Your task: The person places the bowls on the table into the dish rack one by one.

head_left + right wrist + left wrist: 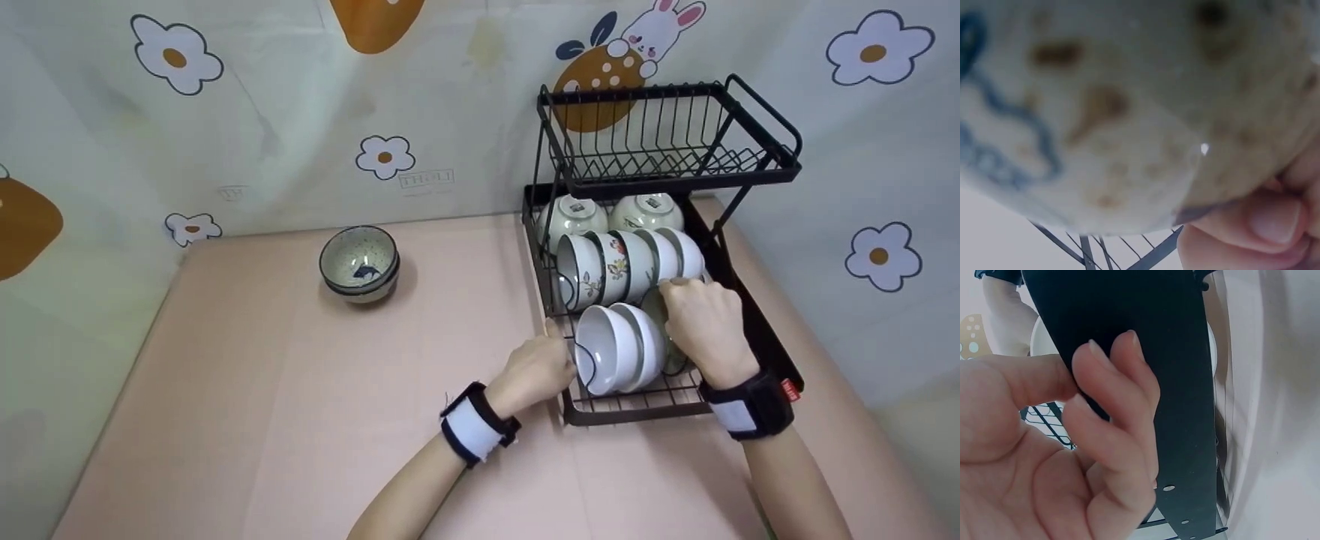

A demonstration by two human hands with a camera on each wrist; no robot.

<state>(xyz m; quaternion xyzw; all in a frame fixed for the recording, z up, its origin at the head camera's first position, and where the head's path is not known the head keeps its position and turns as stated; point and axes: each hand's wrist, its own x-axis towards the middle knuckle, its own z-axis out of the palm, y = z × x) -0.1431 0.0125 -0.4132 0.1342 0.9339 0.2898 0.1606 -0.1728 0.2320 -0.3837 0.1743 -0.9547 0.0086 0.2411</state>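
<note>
My right hand [703,322] pinches a speckled bowl [1129,124] with blue markings by its rim. In the head view most of that greenish bowl is hidden behind the hand, and it stands on edge at the right of two white bowls [626,350]. My left hand [532,373] holds the left side of the black dish rack [637,413], near its front corner. In the left wrist view its fingers [1117,394] curl in front of the rack's flat black side panel [1179,399], with the thumb at the panel's edge.
Behind these, a row of patterned and white bowls [616,268] stands on edge. Two upturned bowls [574,219] sit at the back, under the rack's upper wire tier [675,176]. Stacked speckled bowls [360,262] stand on the pink table [337,420] at left, before the patterned curtain [285,97].
</note>
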